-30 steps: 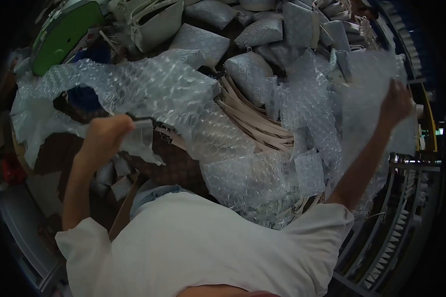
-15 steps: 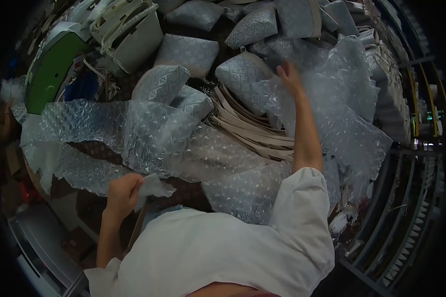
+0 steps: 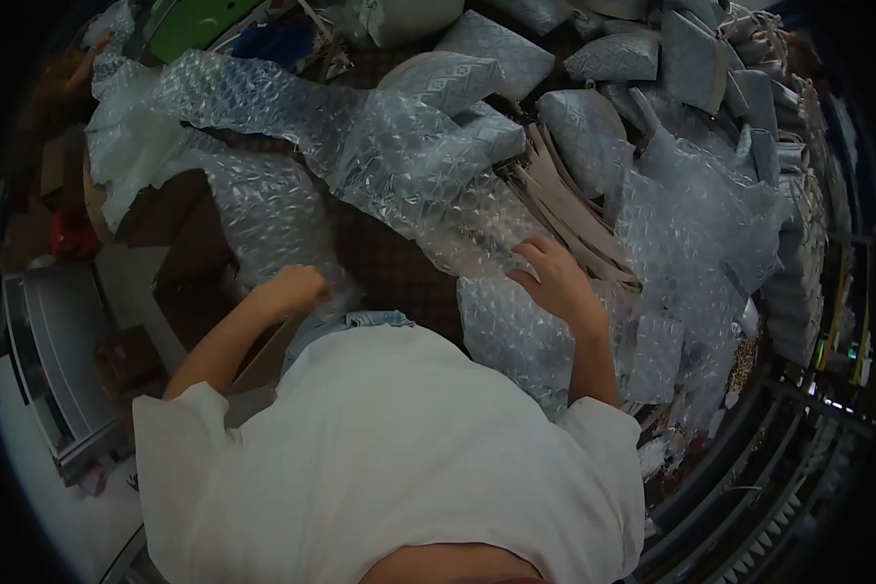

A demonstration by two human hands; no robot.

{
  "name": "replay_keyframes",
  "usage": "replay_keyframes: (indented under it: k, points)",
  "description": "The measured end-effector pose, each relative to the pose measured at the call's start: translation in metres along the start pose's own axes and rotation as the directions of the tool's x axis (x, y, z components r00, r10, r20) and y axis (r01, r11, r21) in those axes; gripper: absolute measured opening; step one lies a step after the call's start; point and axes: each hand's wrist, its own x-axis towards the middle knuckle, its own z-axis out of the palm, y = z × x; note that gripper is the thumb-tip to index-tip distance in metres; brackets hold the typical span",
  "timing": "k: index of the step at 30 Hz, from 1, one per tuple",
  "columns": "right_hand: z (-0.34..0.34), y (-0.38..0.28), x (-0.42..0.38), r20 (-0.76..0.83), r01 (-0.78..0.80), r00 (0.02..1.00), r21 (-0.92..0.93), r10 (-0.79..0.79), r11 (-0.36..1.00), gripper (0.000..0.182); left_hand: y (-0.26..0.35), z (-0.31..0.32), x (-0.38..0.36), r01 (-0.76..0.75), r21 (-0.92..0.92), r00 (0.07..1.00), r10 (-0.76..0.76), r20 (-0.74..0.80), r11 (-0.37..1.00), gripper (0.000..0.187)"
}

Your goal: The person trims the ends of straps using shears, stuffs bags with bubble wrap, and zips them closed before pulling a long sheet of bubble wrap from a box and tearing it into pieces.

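My left hand (image 3: 297, 289) is closed at the near end of a strip of bubble wrap (image 3: 268, 209), close to my body; the fingertips are turned away and partly blurred. My right hand (image 3: 560, 289) is over another bubble wrap sheet (image 3: 516, 321), its thumb and fingers apart and nothing between them. Beyond it lies a bundle of beige straps (image 3: 565, 200). A crumpled length of bubble wrap (image 3: 399, 161) runs across the middle, and a large sheet (image 3: 691, 219) covers things at the right.
Patterned silver-grey pouches (image 3: 496, 54) are piled at the back. A green panel (image 3: 200, 24) is at the far left. Brown cardboard (image 3: 190, 238) stands left of my body. Metal racking (image 3: 749, 467) borders the right side.
My right hand has come back from the far bubble wrap towards my body. My left hand has shifted right, and the left strip now bends down to it. The view has tilted lower.
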Motion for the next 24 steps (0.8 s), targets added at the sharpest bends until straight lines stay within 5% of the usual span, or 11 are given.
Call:
replay_keyframes:
  k: [4, 6, 7, 9, 12, 14, 16, 17, 20, 22, 24]
  points:
    - [0.028, 0.0, -0.05, -0.35, -0.149, 0.924, 0.039, 0.153, 0.988, 0.029, -0.114, 0.116, -0.082, 0.555, 0.311, 0.796, -0.601, 0.071, 0.772, 0.019]
    - [0.03, -0.006, -0.078, -0.635, -0.451, 0.682, 0.027, 0.364, 0.892, 0.04, -0.149, 0.162, -0.118, 0.707, 0.44, 0.663, -0.736, -0.138, 0.554, 0.027]
    - [0.033, -0.009, -0.093, -0.644, -0.484, 0.657, 0.038, 0.392, 0.874, 0.04, -0.143, 0.144, -0.115, 0.68, 0.465, 0.688, -0.712, -0.139, 0.567, 0.027]
    - [0.038, -0.011, -0.118, -0.642, -0.744, 0.624, -0.313, 0.446, 0.59, 0.052, -0.121, 0.108, -0.104, 0.797, 0.004, 0.602, -0.795, -0.078, 0.604, 0.037]
    - [0.067, 0.01, -0.135, -0.511, -0.834, 0.544, -0.244, 0.665, 0.495, 0.054, -0.085, 0.067, -0.058, 0.297, -0.343, 0.83, -0.418, -0.368, 0.891, 0.041]
    - [0.072, 0.003, -0.133, -0.59, -0.796, 0.571, -0.23, 0.571, 0.559, 0.05, -0.01, 0.015, -0.024, 0.006, -0.339, 0.818, -0.2, -0.539, 0.941, 0.05]
    - [0.074, -0.017, -0.115, -0.615, -0.659, 0.634, -0.111, 0.469, 0.744, 0.045, 0.064, -0.023, -0.004, -0.276, -0.195, 0.686, 0.051, -0.726, 0.941, 0.066]
    - [0.068, -0.038, -0.099, -0.585, -0.569, 0.659, 0.023, 0.472, 0.822, 0.042, 0.097, -0.034, 0.004, -0.417, -0.091, 0.565, 0.179, -0.806, 0.905, 0.075]
    - [0.079, -0.093, -0.056, -0.553, -0.091, 0.788, 0.329, 0.27, 0.94, 0.043, 0.148, -0.028, 0.032, -0.579, 0.006, 0.485, 0.351, -0.801, 0.815, 0.093]
    - [0.088, -0.109, -0.04, -0.581, 0.053, 0.785, 0.408, 0.214, 0.912, 0.045, 0.153, -0.017, 0.047, -0.678, -0.651, 0.73, 0.214, -0.649, 0.342, 0.099]
    - [0.089, -0.11, -0.031, -0.592, 0.087, 0.777, 0.438, 0.214, 0.895, 0.042, 0.142, -0.022, 0.044, -0.584, -0.722, 0.81, 0.207, -0.549, 0.371, 0.1]
